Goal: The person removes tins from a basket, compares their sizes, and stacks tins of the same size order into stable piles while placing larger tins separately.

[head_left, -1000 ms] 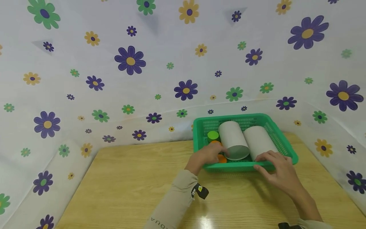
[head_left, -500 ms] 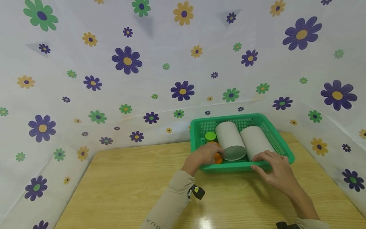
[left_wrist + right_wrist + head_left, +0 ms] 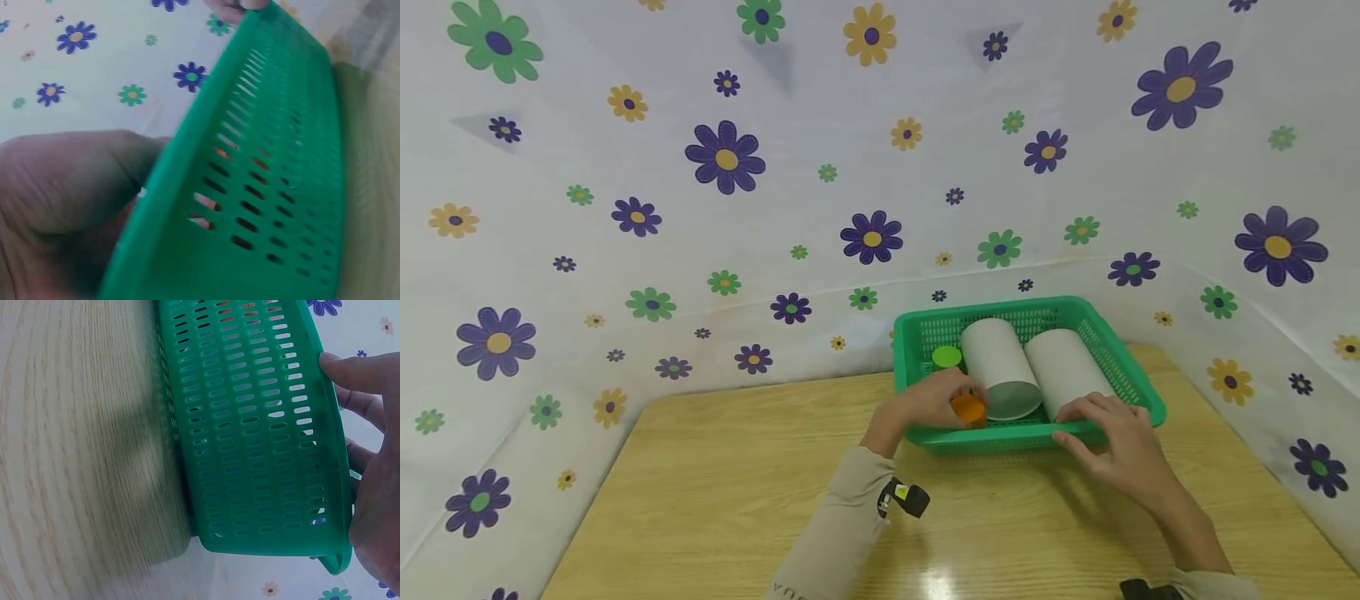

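Note:
A green plastic basket [image 3: 992, 439] with slotted walls holds two large white cylinders [image 3: 996, 358] lying side by side. At the basket's left end my left hand [image 3: 928, 400] reaches over the near rim. Its fingers curl round a small orange cylinder [image 3: 970, 410], whose top and part of the side show. Behind that hand stands a small cylinder with a bright green top [image 3: 947, 357]. My right hand [image 3: 1123, 446] grips the near rim at the right, thumb outside and fingers inside. In the left wrist view the basket wall [image 3: 250, 187] hides the left fingertips.
The basket stands at the back right of a wooden table [image 3: 760, 475]. White cloth with printed flowers [image 3: 805, 208] hangs behind the table and along both sides. Small black cameras [image 3: 910, 498] sit on the wrists.
My left hand has shifted slightly on the orange cylinder, and more of its side shows now. The right hand keeps its place on the rim. The whole view has drifted a little.

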Available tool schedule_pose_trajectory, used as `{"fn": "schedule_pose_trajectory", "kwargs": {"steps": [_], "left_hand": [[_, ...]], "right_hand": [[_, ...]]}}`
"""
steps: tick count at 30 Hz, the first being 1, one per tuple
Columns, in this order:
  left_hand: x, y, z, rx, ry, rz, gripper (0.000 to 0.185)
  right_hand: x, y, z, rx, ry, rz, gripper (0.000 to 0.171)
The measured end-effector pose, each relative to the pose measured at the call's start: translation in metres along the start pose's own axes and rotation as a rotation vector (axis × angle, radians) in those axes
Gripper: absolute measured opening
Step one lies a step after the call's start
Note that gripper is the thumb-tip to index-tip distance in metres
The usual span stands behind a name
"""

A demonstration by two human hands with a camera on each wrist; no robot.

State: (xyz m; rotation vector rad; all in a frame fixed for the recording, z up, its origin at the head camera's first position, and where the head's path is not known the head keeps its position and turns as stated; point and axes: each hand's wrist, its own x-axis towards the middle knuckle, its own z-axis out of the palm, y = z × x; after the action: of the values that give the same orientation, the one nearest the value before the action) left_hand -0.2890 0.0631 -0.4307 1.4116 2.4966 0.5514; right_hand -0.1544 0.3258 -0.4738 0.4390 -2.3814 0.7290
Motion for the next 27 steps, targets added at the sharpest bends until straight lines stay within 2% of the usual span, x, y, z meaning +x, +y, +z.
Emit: {"fn": "schedule_pose_trajectory", "kwargs": {"steps": [4, 9, 16, 23, 27], "left_hand": [[-0.006, 0.003, -0.007, 0.005, 0.020, -0.036, 0.034], [-0.013, 0.007, -0.007, 0.024, 0.061, -0.095, 0.037], [-0.026, 0.017, -0.006, 0.060, 0.185, -0.106, 0.041], [-0.041, 0.018, 0.000, 0.096, 0.320, -0.095, 0.045], [-0.049, 0.022, 0.002, 0.109, 0.385, -0.102, 0.041]], "right_hand": [[0.003, -0.001, 0.000, -0.005, 0.000, -0.003, 0.023], [0.005, -0.002, 0.000, -0.006, -0.002, -0.006, 0.022], [0.003, -0.002, -0.001, -0.008, -0.011, 0.008, 0.022], [0.002, -0.001, -0.002, -0.014, -0.006, 0.010, 0.024], [0.001, -0.002, -0.002, -0.013, -0.006, 0.014, 0.025]]}}
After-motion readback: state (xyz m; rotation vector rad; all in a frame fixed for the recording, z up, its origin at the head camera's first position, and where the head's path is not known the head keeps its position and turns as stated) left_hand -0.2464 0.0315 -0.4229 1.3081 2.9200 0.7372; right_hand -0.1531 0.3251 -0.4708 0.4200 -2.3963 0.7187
